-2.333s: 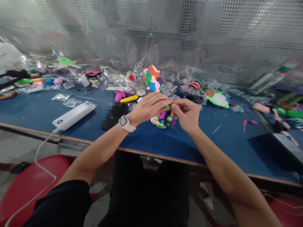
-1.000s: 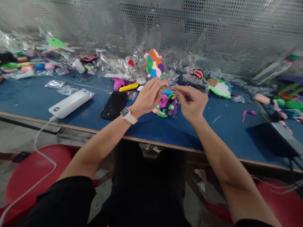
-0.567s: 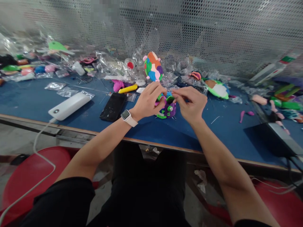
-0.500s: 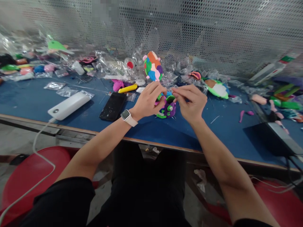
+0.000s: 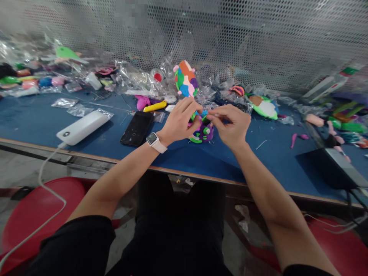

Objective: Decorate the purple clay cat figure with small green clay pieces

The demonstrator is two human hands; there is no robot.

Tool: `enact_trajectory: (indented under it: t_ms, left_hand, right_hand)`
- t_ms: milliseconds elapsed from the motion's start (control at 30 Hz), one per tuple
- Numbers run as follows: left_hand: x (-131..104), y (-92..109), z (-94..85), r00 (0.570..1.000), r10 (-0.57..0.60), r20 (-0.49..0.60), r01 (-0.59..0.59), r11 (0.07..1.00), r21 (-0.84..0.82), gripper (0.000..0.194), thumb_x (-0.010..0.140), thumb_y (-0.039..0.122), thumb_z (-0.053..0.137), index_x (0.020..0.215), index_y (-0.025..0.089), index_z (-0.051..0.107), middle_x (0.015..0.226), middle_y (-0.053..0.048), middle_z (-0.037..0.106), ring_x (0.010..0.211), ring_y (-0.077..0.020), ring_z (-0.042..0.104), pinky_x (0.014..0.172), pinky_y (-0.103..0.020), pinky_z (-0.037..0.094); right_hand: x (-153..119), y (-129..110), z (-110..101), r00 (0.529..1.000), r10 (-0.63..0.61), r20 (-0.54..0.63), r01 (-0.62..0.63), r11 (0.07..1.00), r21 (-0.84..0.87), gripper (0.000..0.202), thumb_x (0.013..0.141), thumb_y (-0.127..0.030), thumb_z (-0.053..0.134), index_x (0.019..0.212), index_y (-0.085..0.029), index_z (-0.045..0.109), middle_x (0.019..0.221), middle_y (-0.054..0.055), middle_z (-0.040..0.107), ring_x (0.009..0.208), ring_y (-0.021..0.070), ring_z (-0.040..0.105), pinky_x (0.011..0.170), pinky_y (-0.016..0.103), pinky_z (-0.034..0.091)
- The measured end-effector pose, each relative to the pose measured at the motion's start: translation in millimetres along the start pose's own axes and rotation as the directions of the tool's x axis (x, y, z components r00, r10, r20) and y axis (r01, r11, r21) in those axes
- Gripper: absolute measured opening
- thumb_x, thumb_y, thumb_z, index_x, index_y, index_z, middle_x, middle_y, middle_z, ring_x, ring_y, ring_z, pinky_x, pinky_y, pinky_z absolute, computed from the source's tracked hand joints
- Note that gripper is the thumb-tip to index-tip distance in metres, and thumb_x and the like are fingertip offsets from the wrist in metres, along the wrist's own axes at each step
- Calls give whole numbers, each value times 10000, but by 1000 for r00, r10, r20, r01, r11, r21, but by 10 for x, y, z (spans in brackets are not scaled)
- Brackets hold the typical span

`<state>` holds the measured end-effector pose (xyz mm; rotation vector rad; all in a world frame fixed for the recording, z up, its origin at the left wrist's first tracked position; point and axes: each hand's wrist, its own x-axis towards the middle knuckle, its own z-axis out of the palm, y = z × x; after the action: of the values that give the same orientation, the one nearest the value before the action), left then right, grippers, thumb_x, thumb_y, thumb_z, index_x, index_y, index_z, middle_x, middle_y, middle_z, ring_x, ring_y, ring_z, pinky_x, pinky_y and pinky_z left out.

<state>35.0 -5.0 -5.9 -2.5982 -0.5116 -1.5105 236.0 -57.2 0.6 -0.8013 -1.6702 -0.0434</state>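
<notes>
A purple modelling-clay figure (image 5: 209, 135) with green and blue parts sits on the blue table, partly hidden by both hands. From its left side my left hand (image 5: 182, 119), with a watch on the wrist, curls its fingers around the figure's upper edge. On the other side my right hand (image 5: 231, 124) pinches thumb and forefinger together at the top of the figure, beside a blue bit of clay (image 5: 204, 113). What lies between those fingertips is too small to make out.
Behind the hands stands a multicoloured clay piece (image 5: 187, 79). A yellow cutter (image 5: 155, 107), a black phone (image 5: 137, 128) and a white power bank (image 5: 83, 127) lie to the left. To the right are a clay-covered oval (image 5: 263, 106) and a black box-like object (image 5: 330, 168).
My right hand's pinched fingertips have shifted slightly left and down, closer to the blue bit on the figure. My left hand stays nearly still.
</notes>
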Motion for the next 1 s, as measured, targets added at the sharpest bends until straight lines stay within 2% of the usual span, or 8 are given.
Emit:
enact_trajectory:
  t_ms: [100, 300, 400, 667, 867, 1000]
  left_hand:
    - [13, 14, -10, 1000, 17, -14, -17, 1000, 17, 113, 979, 160, 497, 1045, 250, 513, 947, -53, 587, 909, -250, 612, 776, -408, 495]
    - [38, 42, -16, 999, 39, -34, -38, 999, 29, 173, 923, 107, 520, 1025, 244, 495, 942, -51, 591, 889, -243, 607, 759, -402, 502]
    - [35, 41, -16, 999, 36, -29, -34, 999, 37, 169, 934, 108, 518, 1027, 246, 488, 935, -49, 586, 883, -241, 612, 755, -400, 498]
    - [34, 43, -14, 999, 29, -29, -28, 999, 30, 183, 927, 100, 526, 1032, 243, 485, 950, -52, 583, 908, -247, 612, 769, -404, 507]
    - [25, 33, -16, 1000, 18, -12, -18, 999, 32, 130, 966, 144, 507, 1051, 243, 510, 956, -56, 577, 915, -250, 606, 775, -403, 492]
    - [6, 14, -11, 1000, 0, 3, 0, 1000, 12, 104, 987, 167, 503, 1057, 242, 518, 973, -59, 581, 937, -251, 611, 797, -411, 495]
  right_hand:
    - [23, -28, -6, 1000, -15, -5, 14, 999, -38, 126, 912, -395, 843, 880, -286, 789, 807, -44, 777, 567, 97, 637, 515, 261, 535]
    - [30, -46, -18, 999, -23, 35, 24, 999, -44, 73, 934, -336, 816, 893, -290, 777, 878, -26, 782, 666, 116, 678, 560, 273, 560]
    - [18, -32, -16, 999, -32, 29, 33, 999, -23, 39, 921, -284, 829, 934, -300, 795, 882, -31, 787, 637, 110, 684, 547, 268, 571]
    - [-46, 14, 5, 994, 72, 82, -80, 992, 97, 199, 970, -219, 757, 1104, -348, 828, 1041, -31, 843, 639, 132, 783, 559, 286, 643]
    - [-46, -17, 0, 987, 142, 71, -147, 987, 67, 78, 915, -253, 829, 967, -310, 838, 814, -51, 825, 613, 150, 774, 553, 289, 604]
    - [-51, -21, -5, 982, 168, 82, -171, 985, 32, 22, 920, -324, 825, 920, -302, 828, 778, -47, 810, 616, 145, 753, 571, 296, 609]
